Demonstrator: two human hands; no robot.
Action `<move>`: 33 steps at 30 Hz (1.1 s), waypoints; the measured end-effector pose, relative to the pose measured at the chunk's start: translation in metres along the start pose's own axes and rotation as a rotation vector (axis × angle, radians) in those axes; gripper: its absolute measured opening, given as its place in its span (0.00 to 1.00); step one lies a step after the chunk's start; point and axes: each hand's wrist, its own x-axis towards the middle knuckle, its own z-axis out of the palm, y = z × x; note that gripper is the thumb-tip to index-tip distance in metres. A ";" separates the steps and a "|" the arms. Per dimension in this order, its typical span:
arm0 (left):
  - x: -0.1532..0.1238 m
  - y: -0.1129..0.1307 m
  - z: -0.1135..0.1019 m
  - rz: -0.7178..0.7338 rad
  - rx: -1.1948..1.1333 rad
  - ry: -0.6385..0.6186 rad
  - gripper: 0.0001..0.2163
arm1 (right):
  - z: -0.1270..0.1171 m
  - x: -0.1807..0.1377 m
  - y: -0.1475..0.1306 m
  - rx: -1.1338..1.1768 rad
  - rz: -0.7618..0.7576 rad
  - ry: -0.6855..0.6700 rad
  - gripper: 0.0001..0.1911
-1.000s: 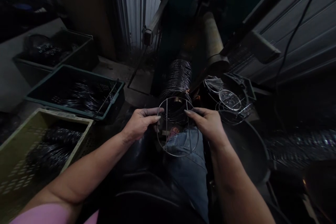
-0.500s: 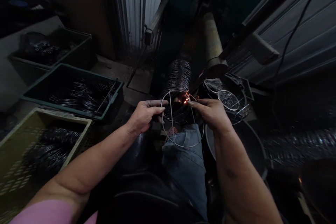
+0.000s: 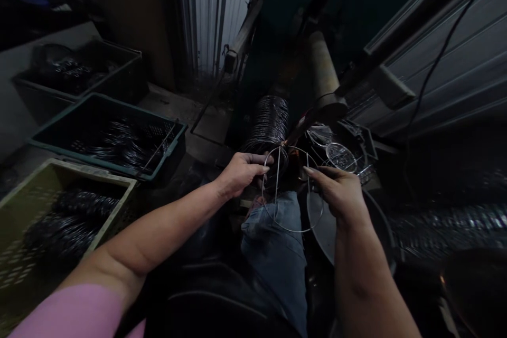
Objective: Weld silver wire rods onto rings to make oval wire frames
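A thin wire ring (image 3: 293, 229) with two straight cross wires stands upright over my knee in blue jeans (image 3: 277, 243). My left hand (image 3: 241, 171) pinches its left rim, fingers closed. My right hand (image 3: 340, 190) pinches the right rim, fingers closed on the wire. The ring's top edge sits at the tip of a welding arm (image 3: 304, 121), just in front of a dark stack of wire rings (image 3: 269, 121) on a cylinder.
On the left stand a tan crate (image 3: 24, 211), a green crate (image 3: 79, 105) and a dark crate (image 3: 130, 58), all holding dark wire parts. Finished wire frames (image 3: 340, 156) lie to the right beside a dark round pan (image 3: 380, 222). A corrugated wall runs behind.
The ring and both hands shifted right and slightly up toward the welder tip. Sparks seen at the ring's top half a second ago are gone now.
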 end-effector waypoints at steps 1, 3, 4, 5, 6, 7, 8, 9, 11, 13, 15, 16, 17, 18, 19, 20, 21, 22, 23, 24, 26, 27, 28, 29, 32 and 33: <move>0.003 -0.001 0.003 0.010 -0.002 -0.004 0.11 | -0.001 0.001 0.001 0.006 -0.009 0.011 0.26; 0.007 -0.003 0.006 0.045 0.016 0.001 0.12 | -0.003 0.002 0.005 -0.006 -0.038 0.028 0.27; 0.008 -0.004 0.007 0.064 0.042 0.011 0.14 | -0.003 0.001 0.007 -0.022 -0.051 0.034 0.27; 0.009 -0.005 0.007 0.082 0.076 0.028 0.15 | -0.003 -0.001 0.009 -0.046 -0.061 0.037 0.28; 0.009 -0.007 0.007 0.095 0.116 0.047 0.16 | -0.003 -0.003 0.011 -0.074 -0.065 0.042 0.28; 0.009 -0.008 0.007 0.105 0.156 0.067 0.16 | -0.002 -0.005 0.013 -0.097 -0.065 0.044 0.28; 0.009 -0.009 0.007 0.112 0.193 0.088 0.16 | -0.002 -0.008 0.015 -0.110 -0.062 0.040 0.27; 0.008 -0.009 0.007 0.118 0.222 0.104 0.15 | -0.002 -0.010 0.017 -0.114 -0.058 0.033 0.26; 0.007 -0.010 0.007 0.133 0.255 0.118 0.14 | -0.001 -0.014 0.019 -0.109 -0.051 0.019 0.24; 0.006 -0.009 0.007 0.151 0.265 0.120 0.14 | -0.001 -0.016 0.019 -0.090 -0.047 0.006 0.23; 0.008 -0.009 0.007 0.159 0.260 0.116 0.14 | -0.001 -0.015 0.017 -0.063 -0.039 0.006 0.23; 0.009 -0.009 0.008 0.158 0.259 0.113 0.14 | -0.001 -0.014 0.015 -0.047 -0.031 0.008 0.23; 0.011 -0.009 0.008 0.156 0.260 0.109 0.14 | -0.001 -0.012 0.013 -0.030 -0.022 0.014 0.23; 0.013 -0.008 0.008 0.158 0.265 0.107 0.14 | -0.001 -0.011 0.011 -0.011 -0.012 0.021 0.23; 0.016 -0.008 0.009 0.164 0.272 0.106 0.14 | 0.000 -0.009 0.009 0.008 -0.002 0.025 0.24; 0.018 -0.007 0.009 0.172 0.280 0.108 0.14 | 0.000 -0.007 0.007 0.029 0.006 0.027 0.24; 0.019 -0.006 0.010 0.178 0.287 0.110 0.14 | 0.000 -0.006 0.006 0.050 0.013 0.028 0.23; 0.021 -0.005 0.011 0.182 0.291 0.113 0.14 | 0.001 -0.005 0.004 0.068 0.019 0.030 0.23; 0.021 -0.003 0.011 0.179 0.295 0.114 0.13 | 0.002 -0.004 0.002 0.079 0.025 0.032 0.23; 0.021 -0.002 0.012 0.170 0.299 0.113 0.13 | 0.002 -0.003 0.000 0.088 0.033 0.033 0.23; 0.019 0.000 0.013 0.135 0.304 0.099 0.13 | 0.003 -0.004 -0.002 0.104 0.052 0.041 0.22; 0.017 0.001 0.012 0.118 0.302 0.086 0.14 | 0.003 -0.004 -0.002 0.112 0.062 0.046 0.22; 0.016 0.001 0.011 0.105 0.297 0.068 0.14 | 0.003 -0.005 -0.002 0.117 0.067 0.053 0.22; 0.016 0.001 0.010 0.100 0.287 0.049 0.13 | 0.004 -0.005 0.000 0.122 0.067 0.056 0.21; 0.019 -0.003 0.000 0.142 0.285 0.023 0.12 | 0.008 -0.004 0.010 0.120 -0.023 0.026 0.20; 0.022 -0.004 -0.006 0.169 0.321 0.031 0.12 | 0.012 -0.002 0.015 0.103 -0.081 0.017 0.20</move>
